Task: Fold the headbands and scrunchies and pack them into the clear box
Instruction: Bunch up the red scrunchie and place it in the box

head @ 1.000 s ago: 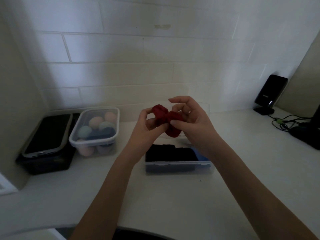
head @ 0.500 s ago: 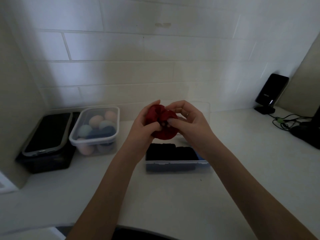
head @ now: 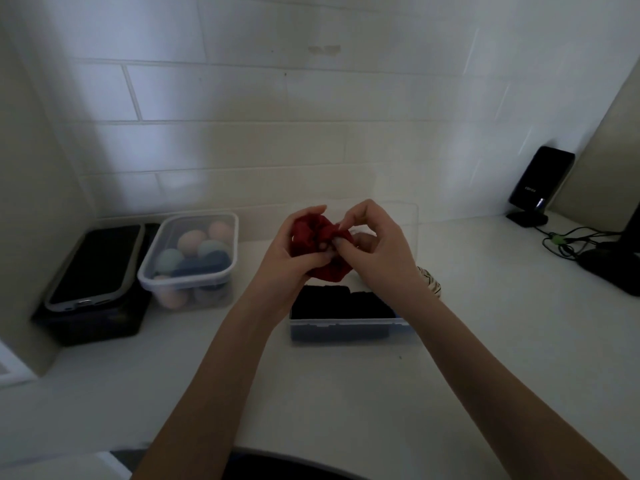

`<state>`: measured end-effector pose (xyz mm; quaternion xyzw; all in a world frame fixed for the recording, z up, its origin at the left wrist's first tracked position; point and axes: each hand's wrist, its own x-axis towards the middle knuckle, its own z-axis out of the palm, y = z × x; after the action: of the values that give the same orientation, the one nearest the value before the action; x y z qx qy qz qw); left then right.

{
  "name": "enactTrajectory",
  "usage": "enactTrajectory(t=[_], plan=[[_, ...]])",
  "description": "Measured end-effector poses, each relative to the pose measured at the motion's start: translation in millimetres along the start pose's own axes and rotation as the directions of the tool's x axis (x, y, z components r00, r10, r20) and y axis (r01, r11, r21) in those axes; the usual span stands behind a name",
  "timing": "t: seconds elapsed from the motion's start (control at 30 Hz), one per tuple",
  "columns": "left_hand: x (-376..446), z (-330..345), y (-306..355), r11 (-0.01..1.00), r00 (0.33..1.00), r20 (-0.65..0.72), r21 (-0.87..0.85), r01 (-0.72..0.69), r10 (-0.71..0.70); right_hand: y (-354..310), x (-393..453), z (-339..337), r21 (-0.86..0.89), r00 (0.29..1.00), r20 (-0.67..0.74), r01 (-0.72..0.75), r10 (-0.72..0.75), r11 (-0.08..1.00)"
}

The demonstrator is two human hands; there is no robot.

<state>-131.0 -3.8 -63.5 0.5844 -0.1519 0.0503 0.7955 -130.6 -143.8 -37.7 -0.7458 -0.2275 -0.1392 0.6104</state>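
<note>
**Both hands lower, red scrunchie bunched tighter over the box**

Since a second ago both hands have dropped toward the counter and closed in, and the red scrunchie has gone from a spread shape to a compact wad between them.

White counter – runs wall to wall under a pale tiled backsplash.

Black container, far left, with a dark grey-rimmed lid lying on top. Just beside it, a lidded tub of pastel egg-shaped sponges.

Clear box, centre, directly below the hands; dark folded fabric fills most of it, a strip of blue at its right end. Its clear lid appears to stand behind, hard to make out.

Black speaker on a stand, far right, cables trailing beside it.

Left hand – fingers curled round the scrunchie from the left, thumb on its lower front. Right hand – fingertips pinch the scrunchie's right edge. Scrunchie is held in the air above the box's rear, not touching it.

Striped fabric item peeks out behind the right wrist.
</note>
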Motion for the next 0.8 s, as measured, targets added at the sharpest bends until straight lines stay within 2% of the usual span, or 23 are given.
enactTrajectory(t=[0.23,0.33,0.4,0.5,0.57,0.63,0.7,0.8], plan=[[0.5,-2.5,-3.2,0.999,0.999,-0.031,0.051,-0.018,0.020,-1.4,-1.5,2.2,-0.174,0.994,-0.045,0.092,-0.101,0.980],[0.4,-1.3,-2.3,0.998,1.000,-0.019,0.061,-0.012,0.013,-0.6,0.0,0.8,-0.184,0.988,-0.111,0.081,-0.103,0.980],[-0.1,0.7,-0.4,0.999,1.000,0.008,0.051,0.008,-0.008,0.6,3.0,-3.6,-0.155,0.990,-0.135,0.024,-0.045,0.988],[-1.4,1.7,1.7,0.996,0.998,0.053,0.078,0.039,-0.043,5.4,5.1,-6.0,-0.048,0.988,-0.060,-0.144,0.141,0.988],[-2.1,1.9,2.9,0.994,0.996,0.074,0.097,0.049,-0.057,6.8,4.0,-3.7,0.023,0.977,0.010,-0.211,0.211,0.977],[-3.2,1.4,4.0,0.994,0.993,0.097,0.088,0.066,-0.074,5.3,2.5,-1.6,0.071,0.982,0.043,-0.187,0.184,0.980],[-5.8,-1.1,4.8,0.992,0.994,0.090,0.115,0.057,-0.067,3.0,2.4,-3.1,0.036,0.993,0.034,-0.116,0.115,0.993],[-13.0,-9.2,9.6,0.966,1.000,0.022,0.258,0.016,-0.023,2.0,2.7,-7.0,-0.012,0.993,0.081,-0.081,0.082,0.997]])
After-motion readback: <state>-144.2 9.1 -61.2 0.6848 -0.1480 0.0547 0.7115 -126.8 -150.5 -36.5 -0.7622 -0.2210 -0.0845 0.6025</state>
